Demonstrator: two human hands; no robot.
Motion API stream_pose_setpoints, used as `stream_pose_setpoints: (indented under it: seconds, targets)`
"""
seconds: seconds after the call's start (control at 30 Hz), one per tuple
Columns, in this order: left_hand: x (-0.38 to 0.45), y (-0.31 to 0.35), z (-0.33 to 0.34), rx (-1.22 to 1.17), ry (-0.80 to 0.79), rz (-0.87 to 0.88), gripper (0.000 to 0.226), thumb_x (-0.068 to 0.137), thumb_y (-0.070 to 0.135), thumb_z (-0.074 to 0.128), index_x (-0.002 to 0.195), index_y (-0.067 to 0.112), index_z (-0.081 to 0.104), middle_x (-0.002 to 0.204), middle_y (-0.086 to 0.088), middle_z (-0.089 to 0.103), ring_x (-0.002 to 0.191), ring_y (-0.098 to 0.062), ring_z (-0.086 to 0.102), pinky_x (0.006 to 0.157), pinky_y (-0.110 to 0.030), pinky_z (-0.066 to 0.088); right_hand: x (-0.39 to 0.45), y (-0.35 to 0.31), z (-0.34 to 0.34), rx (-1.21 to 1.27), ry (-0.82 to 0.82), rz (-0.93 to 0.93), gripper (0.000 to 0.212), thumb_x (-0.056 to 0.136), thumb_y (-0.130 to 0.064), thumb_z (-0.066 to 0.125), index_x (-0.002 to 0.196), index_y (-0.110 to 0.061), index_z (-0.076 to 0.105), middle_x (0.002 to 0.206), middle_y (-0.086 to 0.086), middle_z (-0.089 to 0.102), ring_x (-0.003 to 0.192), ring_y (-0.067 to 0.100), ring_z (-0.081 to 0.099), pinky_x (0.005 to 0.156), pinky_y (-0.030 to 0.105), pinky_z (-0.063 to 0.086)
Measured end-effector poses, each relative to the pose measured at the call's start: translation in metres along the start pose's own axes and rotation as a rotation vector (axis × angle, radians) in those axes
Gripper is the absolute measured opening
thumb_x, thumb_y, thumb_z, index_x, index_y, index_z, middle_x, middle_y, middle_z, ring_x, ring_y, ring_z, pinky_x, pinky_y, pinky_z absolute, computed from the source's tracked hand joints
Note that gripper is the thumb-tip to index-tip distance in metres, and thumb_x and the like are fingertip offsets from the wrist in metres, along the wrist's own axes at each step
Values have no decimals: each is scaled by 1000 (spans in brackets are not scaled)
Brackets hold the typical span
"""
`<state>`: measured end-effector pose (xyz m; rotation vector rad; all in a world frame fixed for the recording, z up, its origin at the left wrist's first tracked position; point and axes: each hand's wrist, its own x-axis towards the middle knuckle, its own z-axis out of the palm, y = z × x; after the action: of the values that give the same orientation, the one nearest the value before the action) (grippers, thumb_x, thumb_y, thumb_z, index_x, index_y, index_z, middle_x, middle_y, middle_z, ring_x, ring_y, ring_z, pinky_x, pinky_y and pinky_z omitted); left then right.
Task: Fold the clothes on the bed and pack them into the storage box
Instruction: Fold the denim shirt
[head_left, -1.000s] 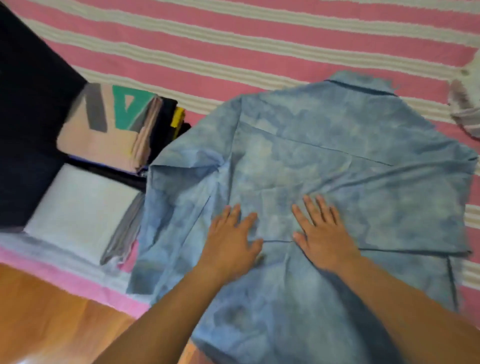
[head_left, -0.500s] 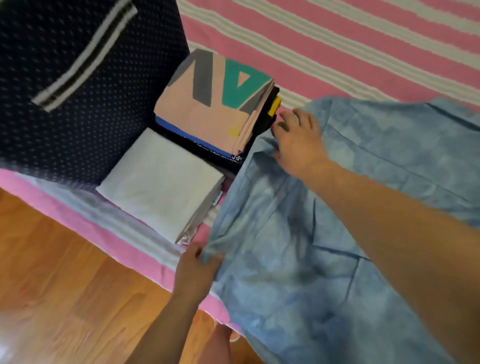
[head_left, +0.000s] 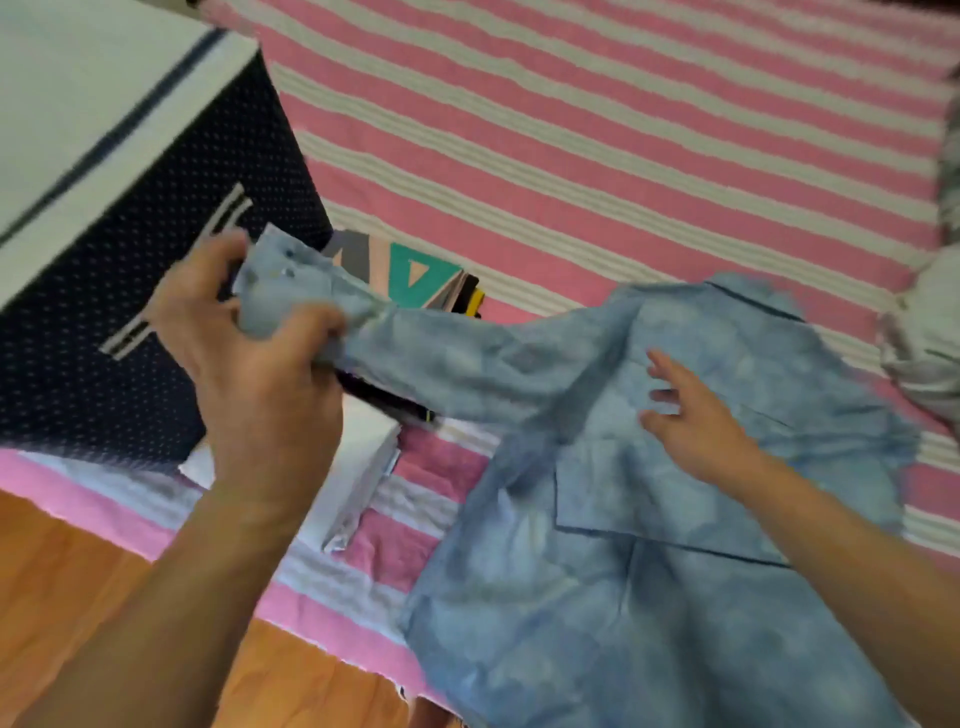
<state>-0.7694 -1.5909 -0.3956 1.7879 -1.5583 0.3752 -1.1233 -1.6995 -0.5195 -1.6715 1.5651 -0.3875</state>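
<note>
**Sleeve drawn out leftward from the blue shirt**

At far left the storage box (head_left: 156, 249), dark navy with small dots and a white striped handle, stands on the bed (head_left: 597, 130) near its edge, with the wooden floor (head_left: 78, 597) below. Just right of it the left hand (head_left: 260, 353) is raised, its fingers (head_left: 317, 322) curled round the cuff end of the sleeve (head_left: 415, 358) of the blue shirt (head_left: 649, 545). The sleeve's long axis runs from the cuff at upper left down and rightward to the shoulder, passing over a stack of folded clothes (head_left: 415, 270) whose top piece shows a green triangle; a white folded piece (head_left: 358, 457) lies below the hand. The shirt body lies flat on the pink-and-cream striped bed, collar toward the far side, hem toward the person. The right hand (head_left: 696, 421) rests on the shirt near the shoulder, fingers (head_left: 662, 364) spread and straight, gripping nothing. A pale garment (head_left: 924, 332) lies at the right edge.
</note>
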Motion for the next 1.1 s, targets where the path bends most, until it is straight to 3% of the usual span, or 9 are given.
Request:
stream_pose_setpoints:
  seconds: [0.13, 0.2, 0.3, 0.43, 0.6, 0.7, 0.8, 0.93, 1.1]
  targets:
    - [139, 63, 40, -205, 240, 179, 12, 80, -6, 58, 81, 2, 67, 123, -22, 46, 115, -15, 46, 93, -21, 38, 6, -58, -57, 916, -67, 282, 52, 92, -31, 63, 141, -22, 50, 141, 9, 56, 112, 20, 64, 92, 38, 54]
    - [172, 137, 65, -331, 243, 332, 17, 72, -6, 54, 79, 3, 66, 121, -21, 51, 100, -24, 55, 78, -25, 41, -7, -58, -97, 1193, -52, 300, 46, 94, -45, 56, 133, -21, 55, 141, 14, 56, 121, 32, 61, 101, 50, 51]
    - [146, 257, 101, -551, -192, 591, 38, 92, 11, 48, 124, -1, 64, 143, -27, 49, 125, -31, 52, 102, -11, 30, -42, -11, -153, 1517, 91, 245, 55, 94, -56, 48, 130, -16, 56, 145, 21, 52, 130, 45, 52, 111, 61, 38]
    - [1, 291, 147, -683, -595, 894, 58, 87, -1, 54, 144, 12, 53, 157, -25, 36, 140, -37, 43, 113, -42, 39, -109, 90, -179, 1744, 368, 364, 51, 96, -59, 45, 121, -17, 63, 138, 15, 59, 129, 40, 55, 108, 62, 36]
    - [-128, 172, 225, -56, -915, 361, 89, 64, 12, 81, 144, 17, 42, 151, -31, 37, 130, -49, 47, 101, -59, 48, -158, 210, -119, 1439, 465, 874, 65, 49, -47, 86, 101, -16, 62, 122, 11, 70, 103, 29, 70, 89, 46, 49]
    - [-132, 114, 252, 162, -996, 234, 86, 75, 38, 82, 147, 16, 40, 149, -27, 35, 129, -50, 43, 95, -62, 48, -149, 244, -84, 1221, 496, 1049, 29, 92, -41, 63, 85, -16, 51, 78, 6, 67, 66, 17, 65, 69, 30, 54]
    - [-116, 102, 275, 174, -922, 265, 68, 80, 43, 79, 134, 18, 45, 136, -18, 41, 112, -46, 54, 72, -56, 52, -117, 256, -76, 1073, 738, 1045, 17, 99, -31, 58, 106, -16, 56, 89, 6, 60, 76, 20, 63, 70, 35, 58]
    - [-98, 96, 291, 221, -979, 409, 28, 89, 25, 69, 104, 15, 47, 99, -15, 45, 69, -45, 61, 53, -47, 43, -78, 271, -79, 1178, 864, 1054, 58, 74, -37, 76, 127, -19, 59, 110, 4, 68, 89, 24, 69, 63, 38, 61]
    - [-54, 82, 291, 167, -1082, 556, 31, 76, 29, 50, 100, 10, 55, 103, -15, 54, 92, -43, 57, 68, -47, 50, -76, 231, -84, 128, 1025, 1276, 76, 83, -47, 66, 135, 5, 45, 141, 23, 41, 127, 44, 42, 105, 53, 37]
